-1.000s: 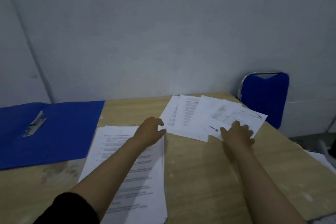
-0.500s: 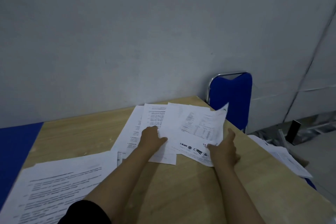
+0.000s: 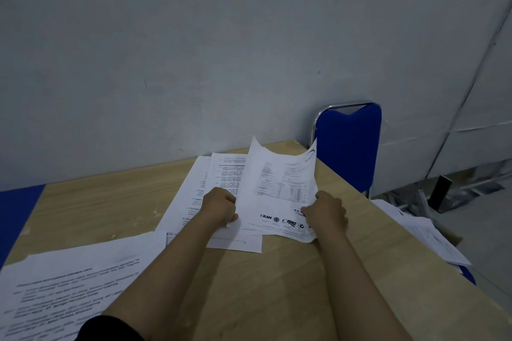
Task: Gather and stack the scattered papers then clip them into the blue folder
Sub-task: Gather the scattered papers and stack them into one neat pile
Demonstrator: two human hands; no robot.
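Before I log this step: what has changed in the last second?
Both hands closed on the far papers: the left hand and right hand now grip the logo sheet, its far edge lifted and curling. The sheets beneath and the near stack stayed flat on the table.

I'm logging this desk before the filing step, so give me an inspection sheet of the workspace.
Surface: light wooden table, chipped spots near its left edge.
Job's things: lifted white printed sheet over fanned sheets; white paper stack front left; blue folder, a corner only.
Clutter: loose white papers beyond the right edge.
Hands: left hand and right hand grip the sheet.
Cables: nothing seen.
Surroundings: grey wall; blue metal-framed chair.
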